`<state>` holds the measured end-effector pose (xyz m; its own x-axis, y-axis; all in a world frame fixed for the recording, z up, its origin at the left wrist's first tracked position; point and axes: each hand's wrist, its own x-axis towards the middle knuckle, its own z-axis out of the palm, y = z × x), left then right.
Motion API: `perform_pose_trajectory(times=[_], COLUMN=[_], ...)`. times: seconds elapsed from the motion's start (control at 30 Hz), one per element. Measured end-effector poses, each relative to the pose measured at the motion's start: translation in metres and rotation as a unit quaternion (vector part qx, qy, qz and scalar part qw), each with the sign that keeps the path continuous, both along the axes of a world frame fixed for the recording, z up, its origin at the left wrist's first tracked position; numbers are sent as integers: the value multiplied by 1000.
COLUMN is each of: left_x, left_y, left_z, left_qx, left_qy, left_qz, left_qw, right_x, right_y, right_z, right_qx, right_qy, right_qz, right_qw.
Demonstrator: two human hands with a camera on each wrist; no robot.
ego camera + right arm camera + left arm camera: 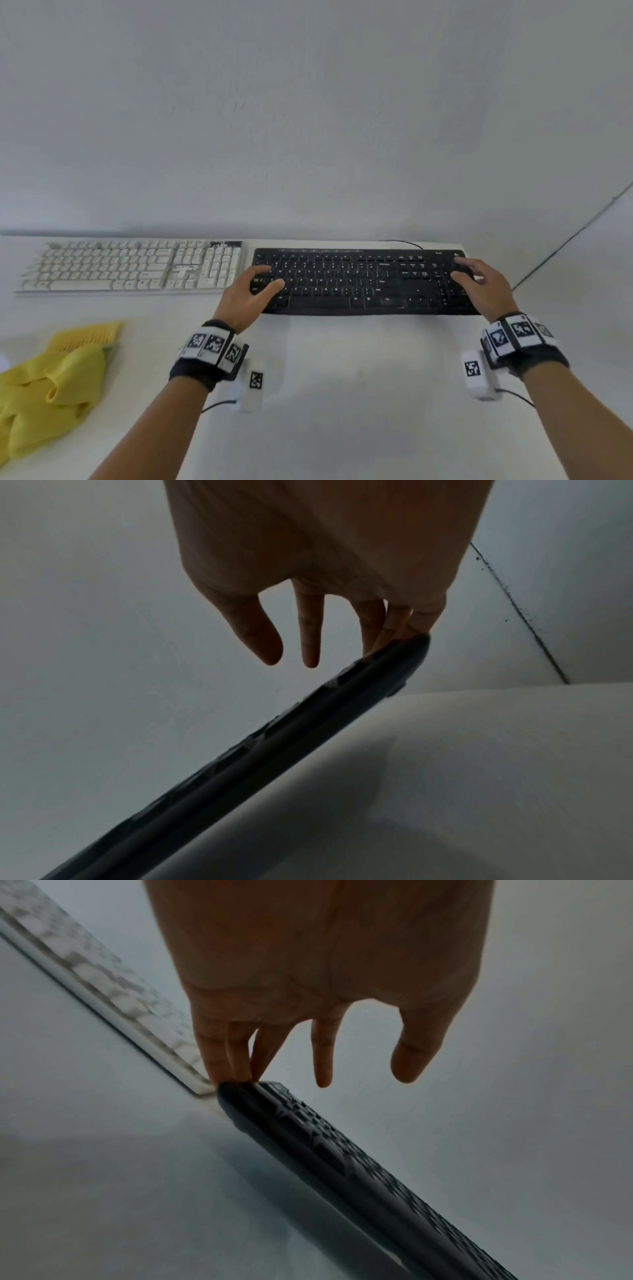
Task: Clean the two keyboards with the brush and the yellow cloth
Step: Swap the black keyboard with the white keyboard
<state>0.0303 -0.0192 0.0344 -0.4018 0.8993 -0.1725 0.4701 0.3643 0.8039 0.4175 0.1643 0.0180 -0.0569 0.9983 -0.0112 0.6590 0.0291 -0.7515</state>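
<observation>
A black keyboard [363, 284] lies at the back right of the white table [342, 377], next to a white keyboard [130, 265] on its left. My left hand [260, 279] rests on the black keyboard's left end. In the left wrist view its outer fingers [232, 1058] lie straight and touch that corner [240, 1093]; thumb and index hang free. My right hand [469, 274] rests on the right end in the same way, straight fingers [404, 626] on the corner [411, 653]. A yellow cloth [44, 394] lies crumpled at the front left, with a yellow brush [90, 337] at its far end.
A wall stands directly behind both keyboards. The table's right edge [493, 308] runs just beyond the black keyboard's right end. A thin black cable [404, 242] leaves the back of the black keyboard. The white keyboard [103, 980] nearly touches the black one.
</observation>
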Motion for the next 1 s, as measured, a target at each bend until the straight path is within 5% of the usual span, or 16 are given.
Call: perform_pose_trajectory(times=[0.27, 0.6, 0.73, 1.0], left_x=[3, -27, -74, -208], left_y=[55, 43, 8, -67], left_z=[-12, -19, -12, 1], left_qx=[-36, -56, -26, -47], left_qy=[3, 28, 0, 84], left_qz=[7, -4, 23, 132], left_qw=[999, 998, 999, 987], right_x=[-1, -22, -71, -229], right_y=[58, 41, 10, -64], right_z=[-24, -10, -4, 3], right_qx=[-52, -1, 75, 35], right_qy=[43, -139, -118, -42], right_qz=[22, 39, 114, 299], right_qw=[997, 990, 984, 953])
